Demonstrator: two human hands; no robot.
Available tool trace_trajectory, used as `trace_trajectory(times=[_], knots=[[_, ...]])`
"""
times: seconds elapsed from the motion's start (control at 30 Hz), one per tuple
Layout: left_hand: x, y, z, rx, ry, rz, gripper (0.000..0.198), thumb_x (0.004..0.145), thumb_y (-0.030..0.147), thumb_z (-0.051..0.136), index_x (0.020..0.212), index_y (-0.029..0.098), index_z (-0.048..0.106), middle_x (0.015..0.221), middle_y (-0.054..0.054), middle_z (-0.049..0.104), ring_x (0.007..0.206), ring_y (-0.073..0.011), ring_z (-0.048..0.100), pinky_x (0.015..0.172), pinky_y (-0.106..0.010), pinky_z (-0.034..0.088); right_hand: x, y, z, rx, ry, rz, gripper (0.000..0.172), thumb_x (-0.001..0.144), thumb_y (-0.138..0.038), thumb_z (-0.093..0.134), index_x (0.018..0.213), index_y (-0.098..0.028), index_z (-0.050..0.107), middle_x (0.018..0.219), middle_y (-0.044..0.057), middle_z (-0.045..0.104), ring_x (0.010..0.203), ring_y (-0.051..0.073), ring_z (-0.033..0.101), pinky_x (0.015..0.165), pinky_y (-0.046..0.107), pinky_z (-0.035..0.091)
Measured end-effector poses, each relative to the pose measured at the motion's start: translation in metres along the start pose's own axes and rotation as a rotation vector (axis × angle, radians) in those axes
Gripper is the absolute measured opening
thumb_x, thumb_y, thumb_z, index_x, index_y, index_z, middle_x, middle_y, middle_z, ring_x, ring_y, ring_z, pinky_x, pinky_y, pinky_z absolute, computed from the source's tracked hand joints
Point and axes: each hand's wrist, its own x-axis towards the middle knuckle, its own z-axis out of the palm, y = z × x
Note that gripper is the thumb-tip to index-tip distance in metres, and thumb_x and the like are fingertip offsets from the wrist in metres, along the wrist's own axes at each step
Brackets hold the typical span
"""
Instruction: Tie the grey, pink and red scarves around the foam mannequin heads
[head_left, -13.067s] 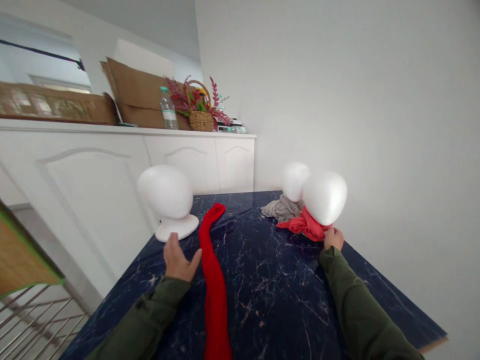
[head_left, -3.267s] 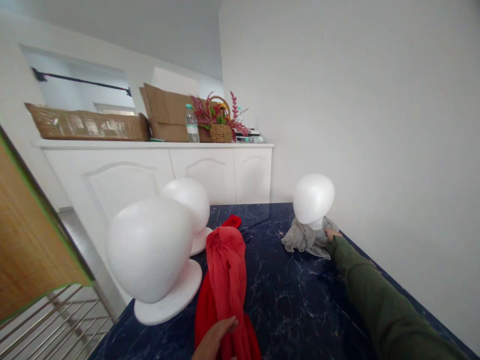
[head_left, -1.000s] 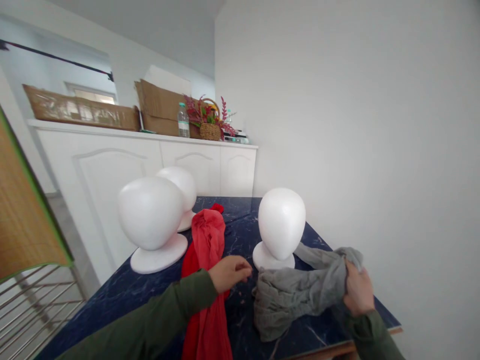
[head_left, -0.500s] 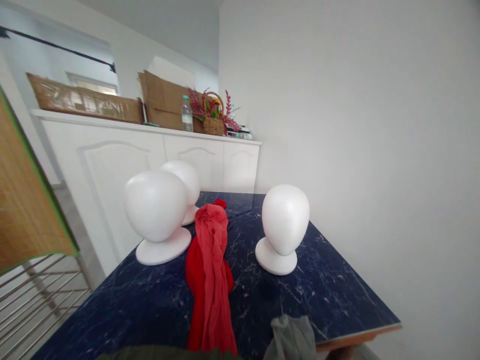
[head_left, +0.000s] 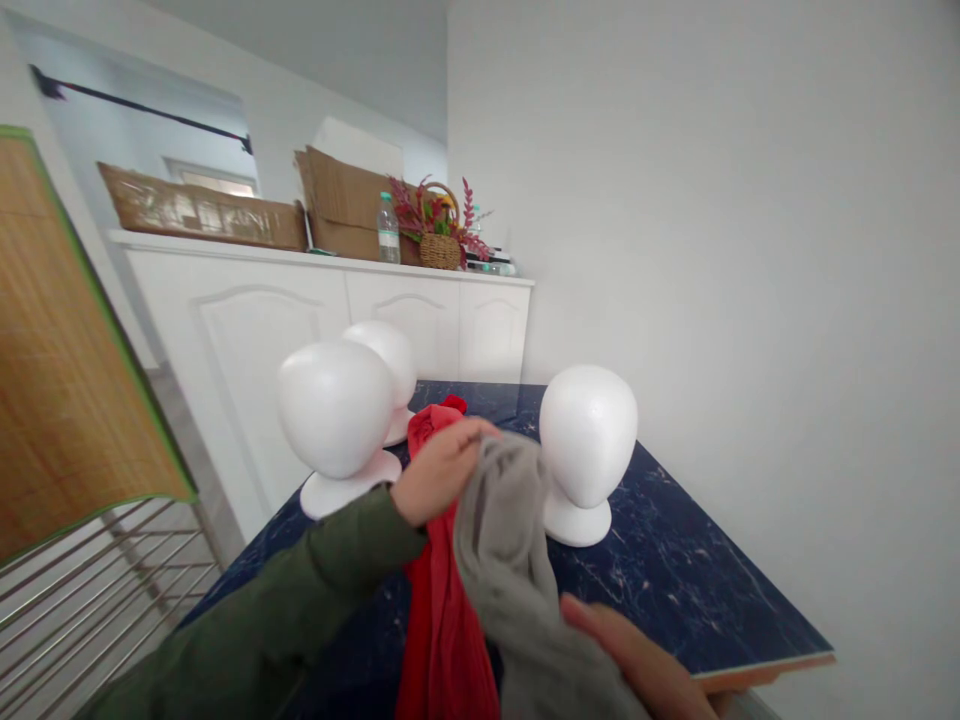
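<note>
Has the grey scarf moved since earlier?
Yes: the grey scarf left the far right of the table, coming toward its near edge, held up by left hand and right hand.

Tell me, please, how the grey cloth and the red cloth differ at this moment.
The grey cloth is up off the table, its top gripped in the left hand and its lower end on the right hand; the red cloth lies along the table. The grey cloth hangs in front and hides part of the red cloth. One is dull grey, the other bright red. Both are soft, bunched lengths of fabric.
</note>
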Motion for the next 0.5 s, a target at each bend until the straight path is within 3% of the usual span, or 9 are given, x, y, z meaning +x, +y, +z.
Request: trace_trajectory(times=[0.07, 0.1, 0.13, 0.2, 0.27, 0.33, 0.43, 0.5], knots=[[0.038, -0.013, -0.020, 0.098, 0.266, 0.116, 0.023, 0.078, 0.020, 0.034, 0.093, 0.014, 0.051, 0.093, -0.004, 0.058, 0.087, -0.0150, 0.052, 0.079, -0.028, 0.041, 0.025, 0.012, 0.018, -0.047, 0.181, -0.006, 0.056, 0.070, -0.024, 0.053, 0.124, -0.026, 0.036, 0.116, 0.004, 0.050, 0.112, 0.022, 0.042, 0.094, 0.036, 0.035], [0.054, -0.026, -0.025, 0.188, 0.296, 0.158, 0.027, 0.078, 0.020, 0.034, 0.099, 0.014, 0.049, 0.099, -0.005, 0.056, 0.092, -0.0156, 0.051, 0.083, -0.029, 0.040, 0.038, 0.020, 0.029, -0.075, 0.243, 0.005, 0.060, 0.070, -0.024, 0.053, 0.126, -0.024, 0.034, 0.121, 0.006, 0.045, 0.116, 0.023, 0.037, 0.097, 0.038, 0.030], [0.067, -0.042, -0.026, 0.312, 0.278, 0.152, 0.030, 0.077, 0.019, 0.035, 0.104, 0.015, 0.048, 0.106, -0.006, 0.055, 0.098, -0.0163, 0.049, 0.087, -0.030, 0.037, 0.050, 0.030, 0.039, -0.091, 0.237, 0.017, 0.062, 0.069, -0.026, 0.055, 0.127, -0.022, 0.032, 0.126, 0.006, 0.040, 0.118, 0.023, 0.034, 0.098, 0.039, 0.028], [0.080, -0.078, -0.021, 0.586, 0.163, -0.050, 0.036, 0.076, 0.013, 0.033, 0.110, 0.015, 0.046, 0.115, -0.008, 0.050, 0.107, -0.0173, 0.044, 0.092, -0.031, 0.034, 0.068, 0.051, 0.055, -0.110, 0.132, 0.045, 0.064, 0.068, -0.030, 0.057, 0.126, -0.019, 0.033, 0.129, 0.008, 0.036, 0.119, 0.022, 0.032, 0.097, 0.038, 0.029], [0.076, -0.112, -0.012, 0.663, 0.090, -0.175, 0.035, 0.069, 0.010, 0.041, 0.103, 0.009, 0.052, 0.106, -0.014, 0.056, 0.102, -0.0238, 0.049, 0.088, -0.037, 0.037, 0.073, 0.073, 0.059, -0.146, 0.095, 0.100, 0.053, 0.069, -0.034, 0.055, 0.119, -0.018, 0.043, 0.125, 0.009, 0.041, 0.115, 0.023, 0.037, 0.093, 0.037, 0.034], [0.057, -0.137, -0.003, 0.702, 0.044, -0.231, 0.033, 0.064, 0.009, 0.046, 0.095, 0.008, 0.057, 0.094, -0.015, 0.060, 0.094, -0.0273, 0.054, 0.082, -0.041, 0.041, 0.065, 0.095, 0.051, -0.209, 0.155, 0.190, 0.032, 0.074, -0.036, 0.049, 0.099, -0.017, 0.057, 0.105, 0.009, 0.056, 0.098, 0.021, 0.051, 0.081, 0.035, 0.041], [0.020, -0.152, 0.009, 0.744, 0.025, -0.181, 0.037, 0.068, 0.012, 0.046, 0.104, 0.007, 0.054, 0.107, -0.019, 0.054, 0.105, -0.0268, 0.048, 0.092, -0.041, 0.034, 0.048, 0.130, 0.020, -0.369, 0.317, 0.353, 0.030, 0.076, -0.042, 0.041, 0.068, -0.016, 0.057, 0.066, 0.005, 0.057, 0.063, 0.018, 0.054, 0.061, 0.032, 0.044], [-0.002, -0.151, 0.020, 0.730, -0.015, -0.100, 0.039, 0.072, 0.019, 0.045, 0.109, 0.009, 0.051, 0.116, -0.016, 0.050, 0.112, -0.0228, 0.042, 0.097, -0.035, 0.031, 0.043, 0.152, -0.003, -0.489, 0.519, 0.411, 0.034, 0.070, -0.047, 0.048, 0.077, -0.014, 0.055, 0.070, 0.007, 0.057, 0.066, 0.021, 0.054, 0.064, 0.035, 0.043]])
